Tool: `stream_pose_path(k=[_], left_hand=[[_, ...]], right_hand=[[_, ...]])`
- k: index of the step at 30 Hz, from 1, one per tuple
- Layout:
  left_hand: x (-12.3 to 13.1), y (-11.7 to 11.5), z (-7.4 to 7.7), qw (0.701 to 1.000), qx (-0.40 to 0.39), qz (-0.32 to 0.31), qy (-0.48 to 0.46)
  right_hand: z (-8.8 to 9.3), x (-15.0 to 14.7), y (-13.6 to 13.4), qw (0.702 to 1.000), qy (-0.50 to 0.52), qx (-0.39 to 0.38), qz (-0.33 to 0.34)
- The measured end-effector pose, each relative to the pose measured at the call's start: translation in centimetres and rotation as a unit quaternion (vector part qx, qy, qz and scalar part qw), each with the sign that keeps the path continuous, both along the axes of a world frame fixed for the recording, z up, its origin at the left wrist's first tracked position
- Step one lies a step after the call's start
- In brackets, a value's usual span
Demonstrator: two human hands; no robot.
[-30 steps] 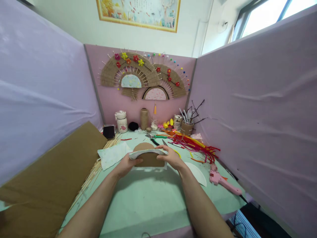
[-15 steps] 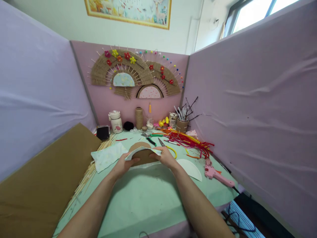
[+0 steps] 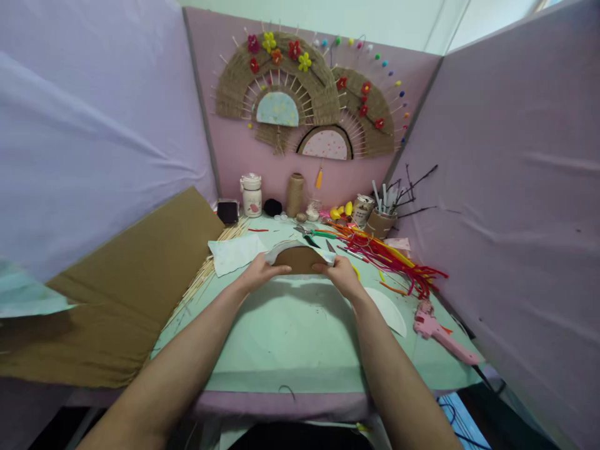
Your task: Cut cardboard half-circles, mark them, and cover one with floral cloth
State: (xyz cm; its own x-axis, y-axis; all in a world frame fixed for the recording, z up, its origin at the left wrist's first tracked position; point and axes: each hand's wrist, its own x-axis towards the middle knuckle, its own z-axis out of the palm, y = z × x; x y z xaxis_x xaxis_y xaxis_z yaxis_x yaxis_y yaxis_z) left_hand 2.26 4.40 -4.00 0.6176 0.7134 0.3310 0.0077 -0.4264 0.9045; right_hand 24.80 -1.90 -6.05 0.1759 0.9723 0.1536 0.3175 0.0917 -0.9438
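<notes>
Between my two hands, a half-round piece of brown cardboard [image 3: 300, 261] is held up above the table. A pale patterned fabric [image 3: 294, 244] lies along its curved upper edge. My left hand [image 3: 262, 272] pinches the left corner, thumb on the cardboard and fingers behind. At the right corner my right hand [image 3: 344, 275] grips in the same way, with its thumb on the cardboard. Yellow-handled scissors [image 3: 330, 246] lie partly hidden behind my right hand. Close to my right wrist rests a white half-round sheet [image 3: 388, 311].
A pale fabric piece [image 3: 234, 253] and thin sticks [image 3: 199, 281] lie left, beside a large cardboard sheet [image 3: 140, 275]. Red and orange pipe cleaners [image 3: 384, 256] and a pink glue gun [image 3: 443, 334] are on the right. Twine [image 3: 295, 195] stands behind; decorated fans [image 3: 281, 78] hang above.
The view has tilted down and swung left. The cardboard and fabric have been turned so the brown face shows more toward me; both hands keep hold of the corners.
</notes>
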Motion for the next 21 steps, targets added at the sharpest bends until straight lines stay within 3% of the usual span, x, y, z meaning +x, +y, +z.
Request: stream_pose_path(k=[7, 14, 21], left_hand=[[0.4, 0.5, -1.0, 0.998, -0.043, -0.022, -0.044], [0.1, 0.6, -1.8, 0.991, -0.123, 0.041, -0.032], [0.4, -0.2, -1.6, 0.966, -0.235, 0.062, -0.082]], right_hand=[[-0.4, 0.0, 0.2, 0.999, 0.039, -0.005, -0.026], [-0.2, 0.1, 0.0, 0.997, 0.071, -0.027, 0.028], [-1.5, -0.1, 0.9, 0.991, 0.128, -0.031, 0.011]])
